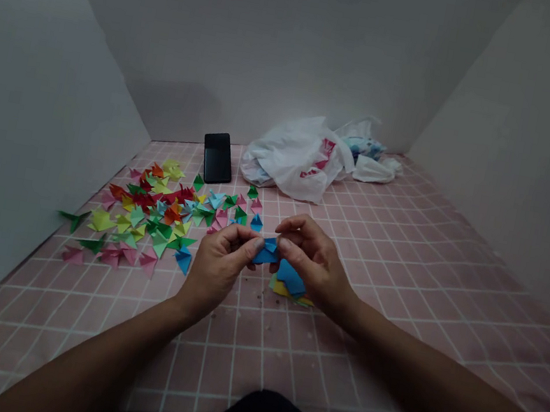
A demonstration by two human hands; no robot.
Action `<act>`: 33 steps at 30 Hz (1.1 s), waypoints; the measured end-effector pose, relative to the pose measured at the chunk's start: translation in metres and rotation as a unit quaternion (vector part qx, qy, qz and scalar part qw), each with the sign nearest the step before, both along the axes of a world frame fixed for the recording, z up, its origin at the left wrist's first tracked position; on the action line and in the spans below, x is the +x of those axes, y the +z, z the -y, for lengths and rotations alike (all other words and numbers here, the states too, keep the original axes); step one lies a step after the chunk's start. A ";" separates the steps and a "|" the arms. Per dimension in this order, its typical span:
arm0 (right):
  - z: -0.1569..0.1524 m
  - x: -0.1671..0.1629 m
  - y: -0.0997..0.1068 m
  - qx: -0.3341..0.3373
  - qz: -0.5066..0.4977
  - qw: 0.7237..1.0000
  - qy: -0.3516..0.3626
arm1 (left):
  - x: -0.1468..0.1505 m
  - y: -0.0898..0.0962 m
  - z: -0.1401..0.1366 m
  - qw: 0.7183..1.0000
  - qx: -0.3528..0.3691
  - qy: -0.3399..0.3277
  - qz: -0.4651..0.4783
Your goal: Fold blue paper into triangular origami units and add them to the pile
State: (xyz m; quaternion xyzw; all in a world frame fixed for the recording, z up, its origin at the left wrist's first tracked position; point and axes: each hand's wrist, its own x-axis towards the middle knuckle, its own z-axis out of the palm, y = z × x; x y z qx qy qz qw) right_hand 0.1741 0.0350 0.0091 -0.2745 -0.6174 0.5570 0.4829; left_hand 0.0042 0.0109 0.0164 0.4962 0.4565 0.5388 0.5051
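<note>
A small piece of folded blue origami paper [267,253] is held up between my two hands, above the pink checked cloth. My left hand [224,257] pinches its left end between thumb and fingers. On the other end, the thumb and fingers of my right hand [316,259] close on its right edge. Below and partly behind my right hand lies a stack of paper sheets [291,280], blue on top with yellow and pale green edges showing. To the left of my left hand, many folded paper pieces [162,229] in several colours are spread out.
A black phone [217,158] lies at the back, beyond the folded pieces. Right of it sits a crumpled white plastic bag [299,157] with red print, with another bag [365,147] behind. The pink checked cloth [431,283] covers the surface, with pale walls on three sides.
</note>
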 end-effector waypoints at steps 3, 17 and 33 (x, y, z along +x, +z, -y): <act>-0.002 -0.002 0.000 -0.058 0.013 0.998 0.013 | 0.000 0.000 0.001 1.000 0.008 -0.002 -0.026; -0.003 -0.003 0.004 -0.051 0.061 0.996 -0.049 | -0.004 -0.012 -0.003 0.999 -0.012 -0.033 0.026; -0.001 -0.003 -0.001 -0.045 0.075 0.996 -0.029 | -0.003 0.000 -0.002 0.997 -0.016 -0.017 -0.067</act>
